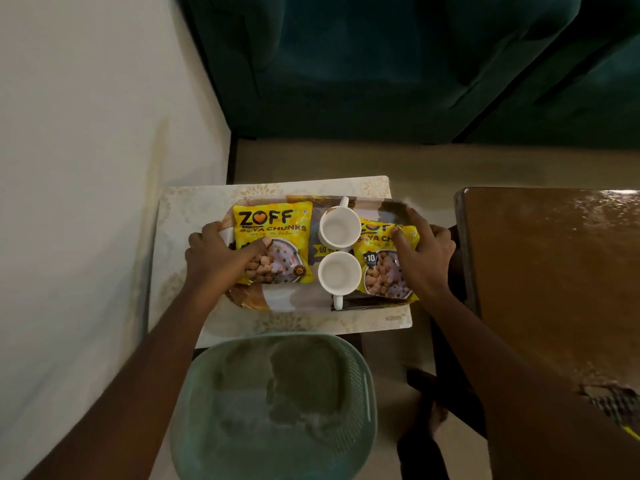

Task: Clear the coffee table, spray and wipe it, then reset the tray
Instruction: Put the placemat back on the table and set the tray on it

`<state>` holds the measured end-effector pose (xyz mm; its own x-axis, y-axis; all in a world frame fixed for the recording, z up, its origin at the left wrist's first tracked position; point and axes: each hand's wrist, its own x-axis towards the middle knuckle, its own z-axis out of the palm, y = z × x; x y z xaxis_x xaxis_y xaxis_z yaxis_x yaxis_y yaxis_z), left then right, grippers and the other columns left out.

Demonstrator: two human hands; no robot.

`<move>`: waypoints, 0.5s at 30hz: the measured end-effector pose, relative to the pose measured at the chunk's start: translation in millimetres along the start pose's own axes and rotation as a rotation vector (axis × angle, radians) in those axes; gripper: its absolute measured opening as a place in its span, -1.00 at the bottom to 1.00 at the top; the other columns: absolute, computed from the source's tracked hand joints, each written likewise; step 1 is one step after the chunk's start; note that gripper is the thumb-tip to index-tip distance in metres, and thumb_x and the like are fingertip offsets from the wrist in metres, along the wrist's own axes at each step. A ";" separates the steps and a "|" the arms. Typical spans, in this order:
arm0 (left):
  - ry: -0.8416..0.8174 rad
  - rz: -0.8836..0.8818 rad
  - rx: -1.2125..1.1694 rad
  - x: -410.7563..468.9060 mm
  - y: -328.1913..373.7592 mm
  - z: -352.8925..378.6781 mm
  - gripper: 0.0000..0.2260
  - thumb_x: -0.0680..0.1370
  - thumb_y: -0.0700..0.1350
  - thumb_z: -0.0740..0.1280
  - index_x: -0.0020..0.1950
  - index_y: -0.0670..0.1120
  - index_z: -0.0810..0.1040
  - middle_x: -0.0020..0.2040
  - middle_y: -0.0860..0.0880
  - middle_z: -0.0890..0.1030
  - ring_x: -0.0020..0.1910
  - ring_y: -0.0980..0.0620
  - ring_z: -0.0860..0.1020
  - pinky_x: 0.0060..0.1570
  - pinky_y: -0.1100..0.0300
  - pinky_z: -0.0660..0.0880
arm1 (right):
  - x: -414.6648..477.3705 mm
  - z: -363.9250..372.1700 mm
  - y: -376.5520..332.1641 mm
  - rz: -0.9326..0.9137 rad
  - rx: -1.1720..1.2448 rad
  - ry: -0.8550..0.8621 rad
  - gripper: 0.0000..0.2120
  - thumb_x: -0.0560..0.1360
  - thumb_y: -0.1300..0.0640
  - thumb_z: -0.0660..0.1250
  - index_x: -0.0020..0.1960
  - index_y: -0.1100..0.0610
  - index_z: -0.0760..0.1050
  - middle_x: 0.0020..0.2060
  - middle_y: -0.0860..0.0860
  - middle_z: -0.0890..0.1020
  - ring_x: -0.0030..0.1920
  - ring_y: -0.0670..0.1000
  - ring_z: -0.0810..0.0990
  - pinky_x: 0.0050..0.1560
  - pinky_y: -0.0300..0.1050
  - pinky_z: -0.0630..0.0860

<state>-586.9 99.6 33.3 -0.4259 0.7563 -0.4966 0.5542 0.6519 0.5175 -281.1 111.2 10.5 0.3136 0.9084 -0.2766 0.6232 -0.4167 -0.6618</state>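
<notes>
Tray (277, 304) gripped at both ends: left hand (218, 258) fingers clenched on rim, right hand (427, 252) same, thumbs pressed on snack packets (273, 237). Tray sat mid white desk (194, 209). Risk imo: if lifted unevenly, loose cups (341, 273) could get slid or tipped off.

Both bare forearms come in from the bottom corners and angle inward toward each other. The left hand (221, 258) grips the left end of the tray (284, 301), thumb on top and fingers curled round the rim. The right hand (427, 256) pretty much mirrors it on the right end, thumb laid flat on top, fingers wrapped over the edge.
</notes>
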 end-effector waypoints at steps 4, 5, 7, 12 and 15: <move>-0.034 0.041 -0.019 -17.6 43.0 28.2 -0.11 0.33 0.27 0.52 0.51 -0.09 0.26 0.38 -0.19 0.32 0.39 -0.22 0.34 0.30 -0.18 0.40 | 21.8 -48.2 16.4 0.007 -0.007 0.048 -0.55 0.58 -0.03 0.26 0.47 -0.13 0.36 0.27 0.17 0.32 0.35 0.15 0.23 0.19 -0.10 0.18; -0.046 0.049 -0.023 -23.0 54.8 38.0 -0.11 0.32 0.27 0.52 0.50 -0.09 0.27 0.38 -0.19 0.33 0.38 -0.22 0.35 0.29 -0.17 0.41 | 27.2 -61.4 23.1 0.011 -0.013 0.061 -0.55 0.59 -0.03 0.26 0.47 -0.13 0.37 0.25 0.18 0.33 0.34 0.17 0.24 0.19 -0.09 0.19; -0.072 0.065 -0.024 -35.3 78.5 59.7 -0.12 0.32 0.27 0.52 0.49 -0.09 0.28 0.37 -0.18 0.34 0.37 -0.22 0.36 0.29 -0.16 0.42 | 39.2 -88.4 39.2 0.028 -0.030 0.078 -0.56 0.59 -0.01 0.26 0.46 -0.12 0.37 0.26 0.20 0.34 0.35 0.19 0.24 0.20 -0.06 0.21; -0.153 0.097 -0.016 -74.1 129.0 125.2 -0.17 0.34 0.26 0.51 0.47 -0.08 0.28 0.35 -0.17 0.34 0.36 -0.19 0.36 0.28 -0.15 0.43 | 66.4 -157.1 91.6 0.068 -0.073 0.095 -0.46 0.48 -0.15 0.20 0.46 -0.12 0.38 0.28 0.23 0.36 0.36 0.22 0.25 0.26 -0.02 0.23; -0.190 0.091 -0.027 -96.2 152.0 165.0 -0.19 0.36 0.24 0.50 0.46 -0.07 0.27 0.35 -0.17 0.33 0.36 -0.19 0.35 0.27 -0.14 0.43 | 75.4 -192.1 125.5 0.084 -0.085 0.091 -0.43 0.46 -0.16 0.18 0.46 -0.11 0.38 0.29 0.25 0.35 0.36 0.24 0.25 0.31 0.05 0.25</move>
<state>-343.7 116.8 44.8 -0.2312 0.7900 -0.5679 0.5636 0.5845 0.5837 -41.6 120.6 40.4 0.4285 0.8648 -0.2618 0.6490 -0.4962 -0.5767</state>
